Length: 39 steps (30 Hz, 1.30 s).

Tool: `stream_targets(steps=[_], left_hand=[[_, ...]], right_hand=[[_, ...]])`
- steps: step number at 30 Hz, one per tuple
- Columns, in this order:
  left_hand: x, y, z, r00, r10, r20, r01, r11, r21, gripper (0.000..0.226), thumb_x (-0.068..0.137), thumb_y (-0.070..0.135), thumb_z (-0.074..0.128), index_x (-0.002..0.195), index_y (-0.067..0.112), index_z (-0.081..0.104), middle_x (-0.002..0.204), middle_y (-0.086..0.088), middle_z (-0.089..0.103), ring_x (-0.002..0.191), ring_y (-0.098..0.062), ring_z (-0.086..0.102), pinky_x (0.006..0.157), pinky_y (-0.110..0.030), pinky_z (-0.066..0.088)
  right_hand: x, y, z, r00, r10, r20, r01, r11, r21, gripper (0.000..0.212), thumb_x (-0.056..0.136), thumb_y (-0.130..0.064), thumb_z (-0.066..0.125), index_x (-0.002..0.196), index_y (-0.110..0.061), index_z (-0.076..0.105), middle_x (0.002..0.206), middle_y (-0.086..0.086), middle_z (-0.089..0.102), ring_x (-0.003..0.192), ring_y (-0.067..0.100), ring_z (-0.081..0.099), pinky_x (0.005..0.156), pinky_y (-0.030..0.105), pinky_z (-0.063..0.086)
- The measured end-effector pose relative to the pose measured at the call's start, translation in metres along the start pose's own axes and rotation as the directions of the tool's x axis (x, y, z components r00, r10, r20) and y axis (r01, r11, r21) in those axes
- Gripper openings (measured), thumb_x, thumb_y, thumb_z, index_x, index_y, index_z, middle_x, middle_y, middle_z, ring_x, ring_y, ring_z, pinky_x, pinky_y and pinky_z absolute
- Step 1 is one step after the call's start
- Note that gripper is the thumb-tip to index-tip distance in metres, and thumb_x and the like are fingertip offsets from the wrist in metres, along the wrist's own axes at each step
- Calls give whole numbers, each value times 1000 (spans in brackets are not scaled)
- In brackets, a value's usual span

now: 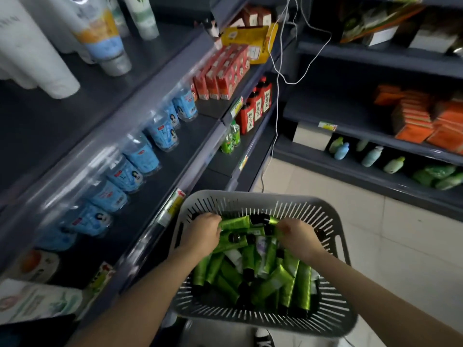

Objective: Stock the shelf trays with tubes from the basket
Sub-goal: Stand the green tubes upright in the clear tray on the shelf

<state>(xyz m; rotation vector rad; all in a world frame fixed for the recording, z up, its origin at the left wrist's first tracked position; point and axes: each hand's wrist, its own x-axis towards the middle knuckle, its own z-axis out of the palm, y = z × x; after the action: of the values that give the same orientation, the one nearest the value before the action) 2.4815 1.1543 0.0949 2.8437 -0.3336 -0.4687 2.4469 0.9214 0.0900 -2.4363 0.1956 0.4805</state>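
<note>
Cannot see the fingertips of the left grip (200, 234), tucked under the green tubes (235, 222) in the basket (250, 199). Cannot tell whether the right grip (297, 237) holds any, fingers sunk among them. Cannot see the basket's floor beneath the pile. Cannot read the smeared print on the blue-labelled bottles (140, 156) or the yellow price tags (172, 206). Only part of a shoe (263, 338) before the lower edge; white tubes (32, 51) top left cropped too.

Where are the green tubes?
In the head view, the green tubes lie piled in the grey basket at bottom centre, right of the shelf of blue bottles, with the left hand and right hand reaching in.
</note>
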Motion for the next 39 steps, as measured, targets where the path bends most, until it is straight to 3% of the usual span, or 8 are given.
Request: stream_targets(steps=[6, 9, 13, 19, 22, 25, 31, 39], left_hand=[[37, -4, 27, 986, 60, 154, -74, 994, 86, 37, 86, -5, 46, 118, 9, 55, 119, -8, 58, 103, -26, 59, 85, -41, 52], [47, -2, 37, 974, 43, 223, -79, 984, 157, 40, 89, -3, 46, 127, 7, 51, 124, -12, 54, 109, -29, 56, 90, -41, 50], [44, 2, 44, 977, 32, 213, -99, 945, 312, 21, 89, 11, 55, 109, 8, 61, 122, -12, 46, 114, -29, 45, 97, -39, 43], [32, -1, 29, 997, -70, 12, 70, 997, 25, 17, 94, 8, 45, 110, 6, 51, 106, -11, 60, 89, -24, 62, 70, -32, 50], [18, -4, 16, 988, -123, -93, 107, 982, -157, 6, 97, 15, 43, 100, 11, 45, 85, -2, 56, 72, -18, 57, 56, -29, 40], [2, -12, 2, 972, -119, -202, 64, 964, -256, 12, 98, 24, 42, 92, 14, 42, 82, 2, 49, 71, -16, 51, 59, -30, 38], [-28, -27, -10, 965, -161, -208, 68, 915, -397, 34, 101, 34, 27, 72, 25, 41, 75, 4, 45, 74, -17, 48, 66, -29, 34], [-46, -21, -27, 940, -315, -134, 195, 813, -549, 38, 99, 36, 37, 90, 5, 56, 80, -13, 60, 74, -26, 60, 62, -37, 46]], right_hand=[[21, 9, 21, 999, 18, 48, -17, 1000, -26, 34, 81, -10, 62, 114, -13, 66, 114, 6, 66, 107, 23, 60, 82, 22, 41], [29, 10, 23, 1000, 12, 25, -12, 1000, -16, 33, 81, -10, 64, 115, -14, 65, 111, 6, 66, 106, 22, 60, 78, 19, 37], [37, 8, 31, 999, -9, 41, 10, 1000, -17, 33, 83, -10, 64, 116, -12, 64, 110, 5, 66, 102, 20, 59, 76, 17, 35], [48, -9, 59, 989, -36, 141, 37, 999, -10, 32, 84, -14, 62, 115, -10, 63, 110, 8, 64, 97, 23, 60, 73, 23, 41], [55, -27, 77, 982, -67, 178, 70, 998, -9, 15, 85, -20, 62, 93, -8, 64, 93, 11, 62, 86, 26, 58, 66, 26, 39], [60, -43, 95, 978, -45, 205, 42, 999, 19, 28, 90, -28, 57, 74, -4, 57, 77, 11, 57, 76, 29, 58, 62, 29, 40], [68, -52, 112, 960, 3, 281, 15, 998, -65, 30, 89, -37, 59, 82, -7, 58, 82, 11, 57, 81, 27, 59, 64, 27, 39], [58, -55, 62, 930, 130, 343, -177, 978, 108, 22, 80, -15, 58, 60, -7, 51, 55, 9, 49, 57, 25, 55, 57, 29, 43]])
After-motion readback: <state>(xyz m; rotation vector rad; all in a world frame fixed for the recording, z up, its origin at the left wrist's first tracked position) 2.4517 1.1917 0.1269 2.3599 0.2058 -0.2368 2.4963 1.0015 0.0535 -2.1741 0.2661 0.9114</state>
